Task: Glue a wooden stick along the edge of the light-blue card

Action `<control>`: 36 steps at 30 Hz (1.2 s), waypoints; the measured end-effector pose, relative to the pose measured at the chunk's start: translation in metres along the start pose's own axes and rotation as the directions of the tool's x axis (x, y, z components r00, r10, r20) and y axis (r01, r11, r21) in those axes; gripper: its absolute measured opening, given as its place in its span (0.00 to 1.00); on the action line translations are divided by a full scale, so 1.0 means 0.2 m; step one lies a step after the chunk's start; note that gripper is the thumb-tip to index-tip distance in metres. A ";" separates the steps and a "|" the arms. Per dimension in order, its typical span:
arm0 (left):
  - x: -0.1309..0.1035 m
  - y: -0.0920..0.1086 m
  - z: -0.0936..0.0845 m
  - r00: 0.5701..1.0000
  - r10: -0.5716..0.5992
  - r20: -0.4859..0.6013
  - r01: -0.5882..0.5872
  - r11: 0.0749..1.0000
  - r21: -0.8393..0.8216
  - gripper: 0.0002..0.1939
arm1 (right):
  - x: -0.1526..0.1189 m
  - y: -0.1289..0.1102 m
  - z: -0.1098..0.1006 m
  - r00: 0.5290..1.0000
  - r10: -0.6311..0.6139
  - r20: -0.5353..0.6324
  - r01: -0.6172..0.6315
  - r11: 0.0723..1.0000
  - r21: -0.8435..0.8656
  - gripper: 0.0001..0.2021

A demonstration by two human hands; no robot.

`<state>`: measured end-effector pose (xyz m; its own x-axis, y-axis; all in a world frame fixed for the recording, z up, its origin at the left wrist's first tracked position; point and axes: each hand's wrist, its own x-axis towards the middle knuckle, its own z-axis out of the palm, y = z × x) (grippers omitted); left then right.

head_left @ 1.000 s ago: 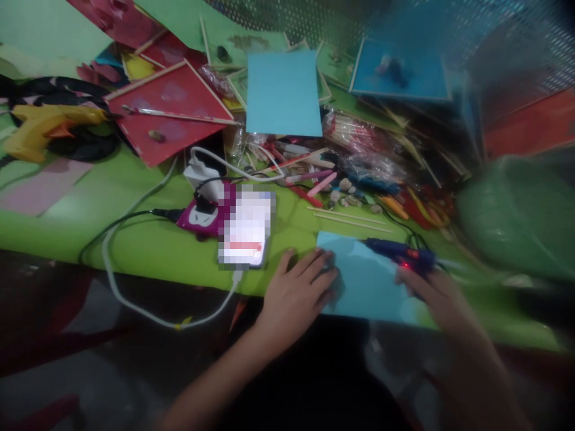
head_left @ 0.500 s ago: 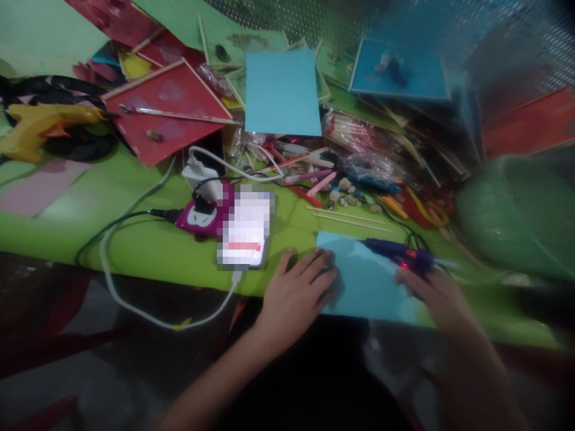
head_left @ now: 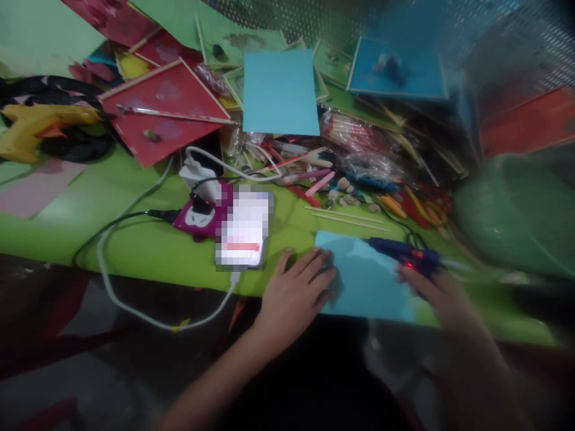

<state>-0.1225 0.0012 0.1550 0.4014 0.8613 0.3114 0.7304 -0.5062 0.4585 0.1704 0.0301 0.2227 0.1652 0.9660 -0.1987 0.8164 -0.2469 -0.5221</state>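
Observation:
A light blue sheet of paper (head_left: 368, 281) lies at the front edge of the green table. My left hand (head_left: 299, 284) rests flat with fingers stretched out, its fingertips on the sheet's left side. In my right hand (head_left: 426, 284) is a dark blue glue gun (head_left: 404, 251) with a small red light glowing on it. The gun points left, its nozzle over the sheet's upper edge; whether the tip touches the paper I cannot tell. Two or three thin wooden sticks (head_left: 350, 218) lie just behind the sheet.
A phone (head_left: 245, 230) with a blurred screen leans by a purple power strip (head_left: 197, 218); its white cable (head_left: 117, 287) loops over the table edge. Behind are pens, pebbles (head_left: 344, 184), another blue sheet (head_left: 281, 90) and a red framed panel (head_left: 166, 114). A yellow glue gun (head_left: 45, 123) lies left, a green bowl (head_left: 512, 215) right.
The glue gun in my right hand has shifted very slightly to the right along the paper's upper edge. My left hand stays in place on the sheet.

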 end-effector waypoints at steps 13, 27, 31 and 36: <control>0.00 0.00 0.00 1.000 -0.003 0.016 0.003 1.000 0.004 0.14 | 0.00 -0.02 0.00 0.993 0.103 0.050 -0.113 0.954 0.279 0.32; 0.00 0.00 0.00 1.000 -0.002 0.011 0.002 1.000 0.007 0.14 | 0.01 -0.15 0.00 0.993 0.081 0.089 -0.089 0.991 0.095 0.24; 0.00 0.00 0.00 1.000 -0.007 0.005 0.007 1.000 0.005 0.14 | 0.01 -0.11 -0.01 0.996 0.072 0.049 -0.076 0.994 0.082 0.21; 0.00 0.00 -0.01 1.000 -0.008 0.008 0.008 1.000 0.001 0.14 | 0.01 -0.08 -0.01 0.996 0.066 0.056 -0.069 0.996 0.057 0.22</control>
<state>-0.1224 0.0009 0.1566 0.4001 0.8656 0.3012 0.7342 -0.4994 0.4600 0.1587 0.0355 0.2329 0.1874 0.9420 -0.2785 0.7699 -0.3169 -0.5539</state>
